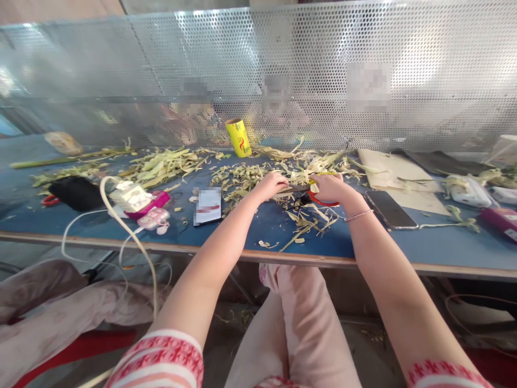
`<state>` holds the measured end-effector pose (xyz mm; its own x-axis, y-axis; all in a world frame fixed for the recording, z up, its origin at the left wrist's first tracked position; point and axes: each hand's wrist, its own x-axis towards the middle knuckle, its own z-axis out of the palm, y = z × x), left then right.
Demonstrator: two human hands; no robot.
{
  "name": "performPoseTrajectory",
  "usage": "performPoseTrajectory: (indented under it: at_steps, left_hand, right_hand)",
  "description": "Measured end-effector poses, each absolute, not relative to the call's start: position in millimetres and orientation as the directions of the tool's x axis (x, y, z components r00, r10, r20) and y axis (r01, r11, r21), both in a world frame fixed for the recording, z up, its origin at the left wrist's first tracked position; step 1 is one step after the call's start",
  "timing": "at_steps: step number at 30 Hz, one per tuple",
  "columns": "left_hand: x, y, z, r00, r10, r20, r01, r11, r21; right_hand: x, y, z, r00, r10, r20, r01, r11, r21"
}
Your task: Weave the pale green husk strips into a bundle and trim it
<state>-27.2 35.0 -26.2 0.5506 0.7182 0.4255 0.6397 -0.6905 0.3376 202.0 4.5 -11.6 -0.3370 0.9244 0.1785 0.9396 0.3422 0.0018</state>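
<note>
My right hand (332,187) is closed around the handles of a pair of scissors (297,188), which are red and yellow. Their dark blades point left toward my left hand (271,186). The fingers of that hand are bent and pinched together close to the blade tips; what is between them is too small to make out. Around both hands lies a heap of pale, dried plant stalks and leaves (242,178). Loose trimmings (309,223) are scattered on the blue table (258,237) just below the scissors.
A yellow cardboard tube (238,138) stands at the back, before a perforated metal screen (323,48). Two phones, one lit (208,206) and one dark (391,209), flank my arms. At left are a cabled power adapter (131,195) and a black pouch (76,192); cardboard (404,178) lies right.
</note>
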Motion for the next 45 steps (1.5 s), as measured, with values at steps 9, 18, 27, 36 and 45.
performPoseTrajectory:
  at_steps: [9,18,27,36,45]
  left_hand:
    - [-25,30,-24,0.502,0.773,0.387,0.651,-0.633,0.419]
    - [-24,32,-26,0.489,0.784,0.383,0.653,-0.620,0.435]
    - [-24,33,-26,0.449,0.792,0.413,0.625,-0.609,0.488]
    - [-26,37,-29,0.445,0.777,0.445,0.606,-0.627,0.490]
    - [-26,38,-29,0.448,0.786,0.427,0.628,-0.616,0.475]
  right_hand:
    - [203,5,-12,-0.319,0.935,0.154,0.945,0.327,-0.029]
    - [200,1,-7,-0.308,0.945,0.110,0.950,0.312,-0.016]
    - [199,-3,-2,-0.302,0.948,0.098,0.952,0.305,-0.022]
    - [201,-5,1,-0.307,0.948,0.087,0.950,0.311,-0.033]
    - [200,-9,4,-0.324,0.942,0.092,0.944,0.328,-0.037]
